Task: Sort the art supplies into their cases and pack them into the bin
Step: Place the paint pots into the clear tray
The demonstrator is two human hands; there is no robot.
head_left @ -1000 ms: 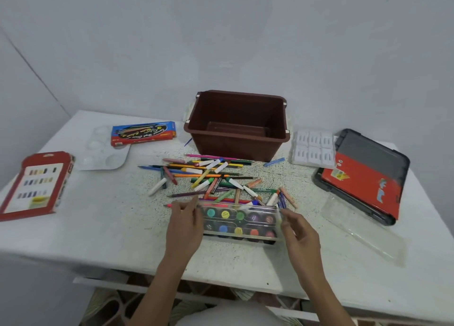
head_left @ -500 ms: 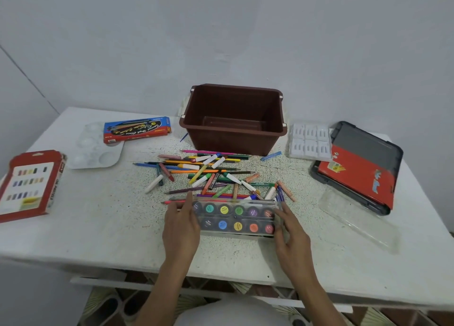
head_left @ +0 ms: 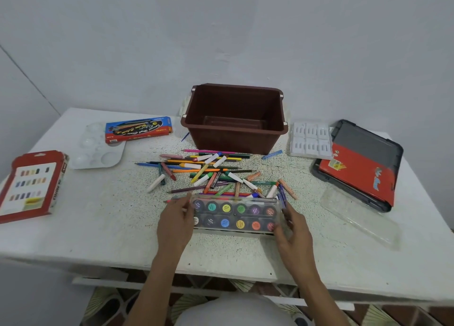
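On the table [head_left: 98, 227], paint case [head_left: 235, 215] in the apparent grip of left hand [head_left: 175, 223] and right hand [head_left: 293, 229], one per end

Both my arms show bare right up to the picture's bottom edge, my left hand [head_left: 175, 223] and my right hand [head_left: 293, 229] bare too. Below the table's near edge, a rounded patch of my white clothing [head_left: 233, 311].
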